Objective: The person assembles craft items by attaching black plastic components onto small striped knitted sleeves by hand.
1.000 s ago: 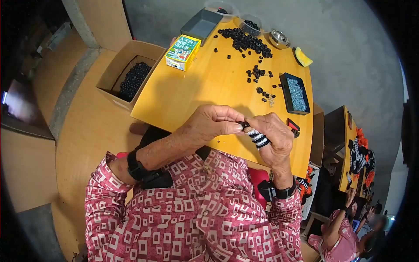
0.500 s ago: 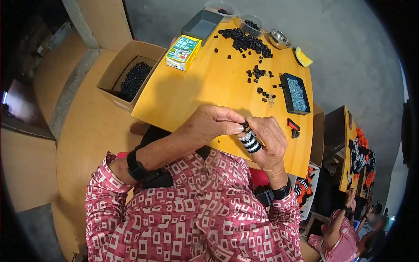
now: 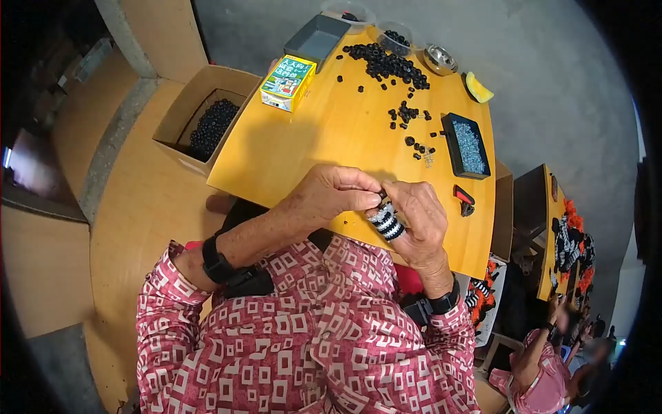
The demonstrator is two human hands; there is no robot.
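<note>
"Right hand (image 3: 422, 219) shifted slightly toward the left hand (image 3: 324, 196) since the earlier frame; the striped band (image 3: 386, 223) moved with it. Left hand almost unchanged."

"Setting, largest first?"

"Yellow-brown surface (image 3: 331, 117). Cardboard box (image 3: 178, 157) beside it, dark pieces inside. Gray tray (image 3: 318, 39) at the far edge. Black tray (image 3: 473, 176) toward the right side, holding small pale pieces. Red-and-black tool (image 3: 463, 195) just beyond the right hand. Loose black pieces (image 3: 376, 61) heaped farther off."

"State of the fingers?"

"Left thumb and index pinching a small dark piece (image 3: 383, 196); right fingertips closed in on it from the other side. Band appears to wrap the right thumb."

"Location of the piece?"

"Between both hands, above the near part of the surface."

"Meaning of the shift?"

"Judged a minor adjustment of hold: close two-handed handling continues. Fingertips hide the contact; cannot tell whether anything is joined."
</note>
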